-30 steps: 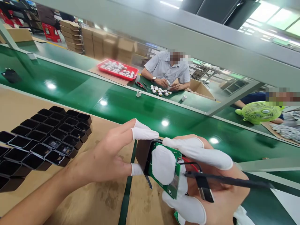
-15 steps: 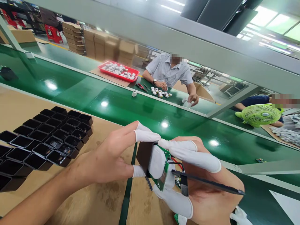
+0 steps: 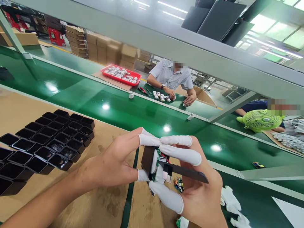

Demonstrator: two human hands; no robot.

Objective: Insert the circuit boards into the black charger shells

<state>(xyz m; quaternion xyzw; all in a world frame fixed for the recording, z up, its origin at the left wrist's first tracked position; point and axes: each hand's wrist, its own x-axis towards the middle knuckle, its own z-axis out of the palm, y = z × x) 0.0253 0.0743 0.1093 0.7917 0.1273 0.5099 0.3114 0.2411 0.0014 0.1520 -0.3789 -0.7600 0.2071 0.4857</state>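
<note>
My left hand [image 3: 121,158], with white finger cots on its fingertips, is closed on a small black plastic case [image 3: 147,160], tilted with its opening to the right. My right hand [image 3: 197,177], also in finger cots, grips a green circuit board assembly [image 3: 161,169] with white padding and red and black wires. The board sits at the case's mouth, its left part inside. A long flat black strip [image 3: 190,172] juts from the assembly toward my right palm; how it is fixed is hidden. Fingertips of both hands meet at the case's top edge.
Rows of black cases [image 3: 57,139] stand on cardboard at left. Small circuit boards [image 3: 178,184] and white finger cots [image 3: 231,199] lie near my right hand. Across the green bench [image 3: 118,110], a person [image 3: 172,79] handles white parts near a red tray [image 3: 121,76]; a green fan [image 3: 262,120] stands right.
My right hand has moved left, and the board assembly has gone deeper into the case. The black strip has shifted left with it. The person opposite has lowered a hand to the bench.
</note>
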